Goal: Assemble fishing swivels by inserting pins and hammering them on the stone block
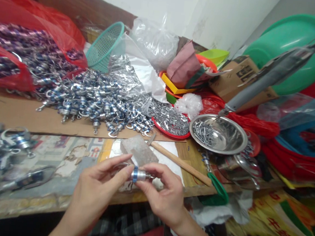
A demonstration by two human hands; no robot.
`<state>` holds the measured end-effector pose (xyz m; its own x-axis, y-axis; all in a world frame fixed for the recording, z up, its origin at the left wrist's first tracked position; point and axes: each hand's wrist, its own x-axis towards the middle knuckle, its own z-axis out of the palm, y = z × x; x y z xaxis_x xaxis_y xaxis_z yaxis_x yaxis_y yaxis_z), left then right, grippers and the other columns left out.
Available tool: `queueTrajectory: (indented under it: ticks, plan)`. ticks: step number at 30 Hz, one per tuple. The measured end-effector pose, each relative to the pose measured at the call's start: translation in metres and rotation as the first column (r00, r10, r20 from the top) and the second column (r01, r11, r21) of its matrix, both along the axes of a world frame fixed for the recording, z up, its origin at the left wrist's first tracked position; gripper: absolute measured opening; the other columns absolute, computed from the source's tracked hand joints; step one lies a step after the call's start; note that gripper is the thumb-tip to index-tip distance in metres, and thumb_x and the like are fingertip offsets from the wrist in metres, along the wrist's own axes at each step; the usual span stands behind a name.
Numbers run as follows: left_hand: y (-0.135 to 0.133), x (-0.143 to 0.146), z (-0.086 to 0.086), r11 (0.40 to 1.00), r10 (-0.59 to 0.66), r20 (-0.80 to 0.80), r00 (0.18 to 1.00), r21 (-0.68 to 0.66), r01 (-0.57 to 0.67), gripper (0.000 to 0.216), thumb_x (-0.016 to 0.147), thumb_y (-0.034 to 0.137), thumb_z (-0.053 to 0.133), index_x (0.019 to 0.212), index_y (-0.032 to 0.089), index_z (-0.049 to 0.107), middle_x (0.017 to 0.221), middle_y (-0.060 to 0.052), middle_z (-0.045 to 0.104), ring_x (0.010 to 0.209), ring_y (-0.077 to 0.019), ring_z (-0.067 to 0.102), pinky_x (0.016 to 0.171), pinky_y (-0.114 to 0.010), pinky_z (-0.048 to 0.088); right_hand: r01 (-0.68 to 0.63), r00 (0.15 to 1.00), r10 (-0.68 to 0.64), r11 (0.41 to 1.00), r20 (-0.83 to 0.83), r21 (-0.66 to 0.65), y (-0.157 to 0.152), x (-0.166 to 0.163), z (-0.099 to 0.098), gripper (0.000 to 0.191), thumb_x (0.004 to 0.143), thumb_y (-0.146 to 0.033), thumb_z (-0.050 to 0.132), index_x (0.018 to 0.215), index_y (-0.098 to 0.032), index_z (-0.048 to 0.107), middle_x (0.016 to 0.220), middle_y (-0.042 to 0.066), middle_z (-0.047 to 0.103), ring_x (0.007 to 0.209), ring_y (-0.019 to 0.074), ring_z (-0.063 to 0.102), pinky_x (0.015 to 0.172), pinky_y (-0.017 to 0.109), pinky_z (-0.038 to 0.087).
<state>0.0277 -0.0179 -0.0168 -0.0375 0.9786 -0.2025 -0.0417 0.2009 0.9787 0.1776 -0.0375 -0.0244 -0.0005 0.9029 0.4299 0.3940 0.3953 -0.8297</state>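
cluttered bench (46,201): stone block (138,148), hammer (181,163) beyond held metal piece (140,175)

A fitting (141,175) lies between the left hand (97,186) and the right hand (166,195), before a block (138,148) with a hammer (181,163) at its right. Behind, left to right, lie a heap of fittings (86,98), a tray (176,136) bearing pieces (172,121), and a bowl (229,136) with pins (203,133) in it.

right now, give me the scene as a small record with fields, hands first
left hand: holding one side of a silver-and-blue metal piece
right hand: holding its other end
just beyond: stone block, wooden-handled hammer
farther left: pile of similar pieces
farther right: steel bowl with thin metal pins
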Motion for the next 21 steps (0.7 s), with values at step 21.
queueTrajectory:
  ticks: [21]
  plan:
    - [0.052,0.008,-0.003,0.899,0.374,-0.02,0.927,0.253,-0.357,0.036,0.064,0.034,0.07,0.098,0.021,0.067,0.079,-0.001,0.07,0.07,-0.015,0.064,0.07,-0.027,0.05,0.197,0.978,-0.207,0.957,0.027,0.214,0.009,0.015,-0.024,0.043,0.072,-0.01,0.064,0.112,-0.021,0.052,0.089,0.006,0.067,0.077,0.0164,0.064,0.073,0.03,0.054]
